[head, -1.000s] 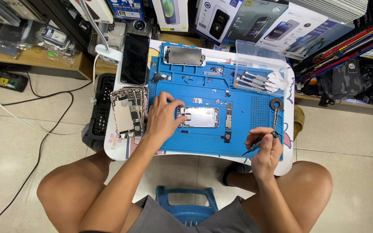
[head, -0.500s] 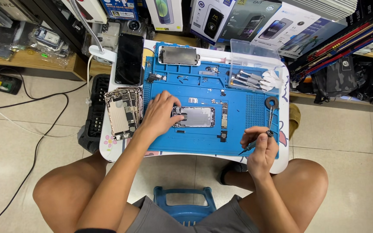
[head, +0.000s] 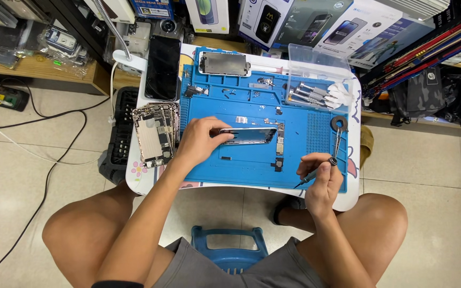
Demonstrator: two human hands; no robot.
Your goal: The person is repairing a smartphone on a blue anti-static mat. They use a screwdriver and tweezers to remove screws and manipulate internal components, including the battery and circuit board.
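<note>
Two hands [head: 204, 141], one screwdriver [head: 316, 173]

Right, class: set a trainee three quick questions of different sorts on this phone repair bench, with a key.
1. True or false: the left hand tilts the phone frame up on its edge over the blue mat.
2. What does the right hand hold? A tweezers, B screwdriver, C brush.
3. Name what lies stacked left of the mat.

Key: 1 true. 2 B. 3 the stack of phone housings.
</note>
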